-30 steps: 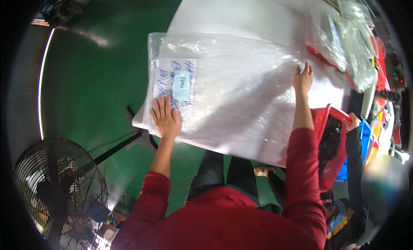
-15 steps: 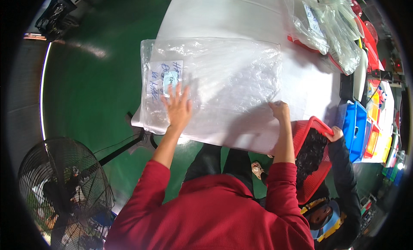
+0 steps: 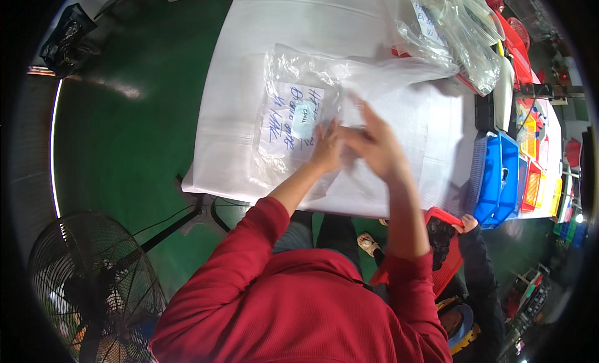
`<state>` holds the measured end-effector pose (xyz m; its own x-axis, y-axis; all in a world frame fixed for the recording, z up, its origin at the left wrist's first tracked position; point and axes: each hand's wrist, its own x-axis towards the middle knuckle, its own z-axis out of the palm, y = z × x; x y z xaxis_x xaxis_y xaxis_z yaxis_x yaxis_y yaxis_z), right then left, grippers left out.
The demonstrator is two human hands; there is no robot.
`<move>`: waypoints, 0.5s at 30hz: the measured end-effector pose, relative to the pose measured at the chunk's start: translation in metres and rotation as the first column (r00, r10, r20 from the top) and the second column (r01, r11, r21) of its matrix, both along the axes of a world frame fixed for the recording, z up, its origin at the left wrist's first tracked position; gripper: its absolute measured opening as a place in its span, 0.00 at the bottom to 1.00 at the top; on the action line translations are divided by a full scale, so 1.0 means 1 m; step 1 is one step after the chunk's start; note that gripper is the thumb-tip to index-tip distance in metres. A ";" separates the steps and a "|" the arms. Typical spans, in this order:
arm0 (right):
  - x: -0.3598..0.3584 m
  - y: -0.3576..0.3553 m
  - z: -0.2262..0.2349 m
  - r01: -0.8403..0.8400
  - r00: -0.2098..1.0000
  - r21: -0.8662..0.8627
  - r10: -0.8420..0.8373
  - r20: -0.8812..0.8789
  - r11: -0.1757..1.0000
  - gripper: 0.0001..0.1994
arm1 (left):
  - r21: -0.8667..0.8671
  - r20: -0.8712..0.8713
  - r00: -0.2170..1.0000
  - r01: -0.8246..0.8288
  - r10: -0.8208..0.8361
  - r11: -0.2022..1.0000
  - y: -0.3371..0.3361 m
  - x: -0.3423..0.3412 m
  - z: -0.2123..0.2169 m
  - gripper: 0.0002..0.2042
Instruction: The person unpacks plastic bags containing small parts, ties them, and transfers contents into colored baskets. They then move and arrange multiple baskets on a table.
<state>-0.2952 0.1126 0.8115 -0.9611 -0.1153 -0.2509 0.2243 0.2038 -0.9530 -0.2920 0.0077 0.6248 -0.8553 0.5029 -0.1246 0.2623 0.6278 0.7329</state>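
Note:
A wide clear plastic bag [image 3: 271, 66] lies on the white-covered table [image 3: 240, 35], its right part gathered and lifted in a loose fold toward the far right. Inside or under the film is a white paper sheet [image 3: 281, 113] with handwriting and a small pale blue sticker [image 3: 304, 119] on it. My left hand [image 3: 326, 154] rests on the bag at the sheet's right edge, fingers stretched forward. Beside it, my right hand [image 3: 377, 144] is above the table, smeared by motion, with thumb and fingers seemingly spread and nothing visible in it.
Several filled clear bags [image 3: 465, 44] lie at the far right of the table. Blue baskets [image 3: 496, 179] stand at the right. Nearer, a co-worker's hand [image 3: 466, 224] holds a red basket [image 3: 452, 269] with black contents. A standing fan [image 3: 93, 294] is at the near left.
The bag's right side, flat before, is now drawn up and bunched. Both hands have come together near the sheet; my right hand left the bag's right edge. The red basket moved nearer me.

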 end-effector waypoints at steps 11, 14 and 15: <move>-0.040 -0.120 -0.085 -0.214 0.975 0.009 0.214 -0.060 0.977 0.31 | 0.559 0.828 0.559 -0.829 -0.043 -0.011 -0.077 0.131 -0.024 0.35; -0.039 -0.094 -0.088 -0.397 0.905 -0.001 0.392 -0.167 0.918 0.22 | 0.423 0.825 0.527 -0.815 0.204 0.396 -0.044 0.146 -0.015 0.35; -0.037 -0.078 -0.084 -0.321 0.936 0.018 0.320 -0.145 0.947 0.14 | 0.310 0.878 0.416 -0.872 0.237 0.380 -0.037 0.140 -0.017 0.29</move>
<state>-0.3323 0.0348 0.7278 -0.8988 -0.4241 -0.1111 0.0084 0.2369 -0.9715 -0.1521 -0.0290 0.6082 -0.7614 0.0997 -0.6406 -0.6287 -0.3549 0.6920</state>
